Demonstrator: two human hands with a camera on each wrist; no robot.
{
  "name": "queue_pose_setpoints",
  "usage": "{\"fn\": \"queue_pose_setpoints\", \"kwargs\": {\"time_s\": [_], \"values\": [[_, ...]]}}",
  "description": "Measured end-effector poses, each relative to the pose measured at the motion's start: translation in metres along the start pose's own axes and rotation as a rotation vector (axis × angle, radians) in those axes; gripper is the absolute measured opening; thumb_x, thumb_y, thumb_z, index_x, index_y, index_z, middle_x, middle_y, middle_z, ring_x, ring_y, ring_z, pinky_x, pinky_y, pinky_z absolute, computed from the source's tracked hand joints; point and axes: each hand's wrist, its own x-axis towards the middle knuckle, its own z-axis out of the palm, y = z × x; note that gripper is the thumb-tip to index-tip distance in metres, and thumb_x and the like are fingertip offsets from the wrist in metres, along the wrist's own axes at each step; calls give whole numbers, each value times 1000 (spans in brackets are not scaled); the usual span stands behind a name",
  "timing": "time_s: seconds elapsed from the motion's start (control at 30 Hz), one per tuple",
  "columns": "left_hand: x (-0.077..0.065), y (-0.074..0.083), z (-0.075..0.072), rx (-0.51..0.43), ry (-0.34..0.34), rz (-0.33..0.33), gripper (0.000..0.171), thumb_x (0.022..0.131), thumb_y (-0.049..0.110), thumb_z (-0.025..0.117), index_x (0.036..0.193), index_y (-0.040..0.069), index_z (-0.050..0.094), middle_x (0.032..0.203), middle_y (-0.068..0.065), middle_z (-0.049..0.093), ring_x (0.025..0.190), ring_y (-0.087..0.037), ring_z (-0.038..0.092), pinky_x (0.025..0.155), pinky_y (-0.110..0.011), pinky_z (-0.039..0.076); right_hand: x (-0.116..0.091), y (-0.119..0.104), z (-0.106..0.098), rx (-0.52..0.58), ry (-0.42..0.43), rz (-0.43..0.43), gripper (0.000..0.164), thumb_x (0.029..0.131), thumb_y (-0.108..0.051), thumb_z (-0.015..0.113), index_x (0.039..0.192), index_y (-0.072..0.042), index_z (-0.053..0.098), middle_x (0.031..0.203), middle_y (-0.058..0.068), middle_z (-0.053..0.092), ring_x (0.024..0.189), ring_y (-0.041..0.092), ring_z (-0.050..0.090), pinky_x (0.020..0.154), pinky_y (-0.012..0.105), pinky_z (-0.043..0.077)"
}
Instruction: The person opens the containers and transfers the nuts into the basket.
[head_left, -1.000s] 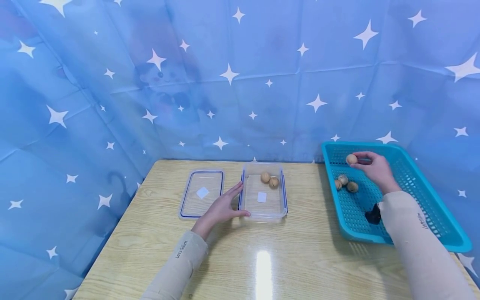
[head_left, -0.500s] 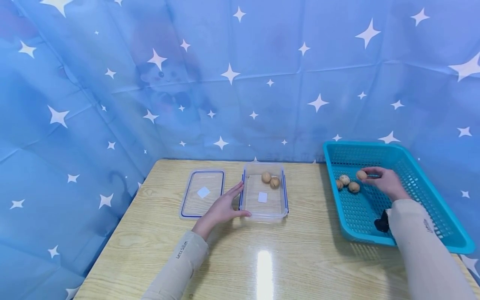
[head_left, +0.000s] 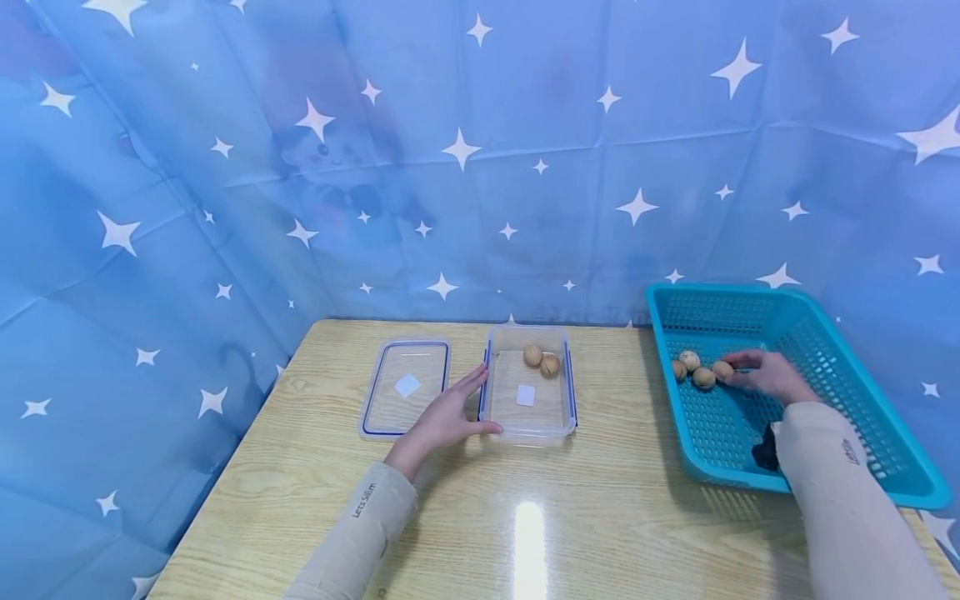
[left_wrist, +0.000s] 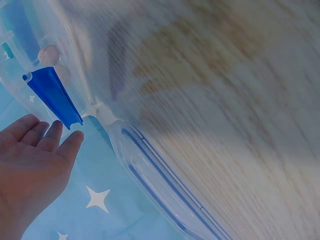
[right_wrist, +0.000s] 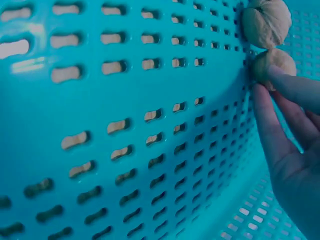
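Observation:
My right hand reaches down into a turquoise perforated plastic basket, thumb and fingers around a walnut. That walnut touches another walnut on the basket floor. More walnuts lie just left of them, a pale one among these. At the left side of a clear lidless container with blue clips, my left hand lies with spread fingers. In the left wrist view those fingers reach towards a blue clip. Two walnuts sit inside the container's far right part.
The container's clear lid, edged in blue, lies flat on the wooden table left of my left hand. Behind the table hangs a blue cloth with white stars. A black object shows at my right sleeve.
Holding the walnut, my right hand has moved right and lowered it from above the basket to beside the other walnuts. One walnut there has shifted slightly left. The left hand stays put.

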Motion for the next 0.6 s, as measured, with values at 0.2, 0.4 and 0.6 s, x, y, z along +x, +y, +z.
{"fn": "queue_pose_setpoints", "kwargs": {"time_s": [0.2, 0.4, 0.6], "values": [[0, 1, 0, -5, -3, 2, 100, 80, 48, 80, 158, 15, 27, 168, -1, 20, 153, -33, 24, 123, -53, 29, -4, -2, -1, 46, -7, 2, 65, 104, -34, 52, 147, 11, 35, 147, 42, 33, 128, 60, 39, 93, 60, 52], [0, 1, 0, 3, 0, -1, 100, 80, 49, 79, 158, 15, 27, 168, 0, 19, 153, -32, 24, 124, -52, 29, -7, -8, -5, 138, 24, 2, 65, 105, -37, 48, 149, 9, 33, 150, 39, 33, 132, 56, 38, 100, 64, 47], [0, 0, 0, 3, 0, -4, 100, 80, 50, 79, 158, 15, 27, 168, 1, 19, 153, -32, 24, 124, -51, 28, -10, -19, -11, 157, 126, -55, 64, 104, -37, 50, 148, 7, 37, 142, 30, 47, 99, -1, 60, 92, 44, 57]]}}
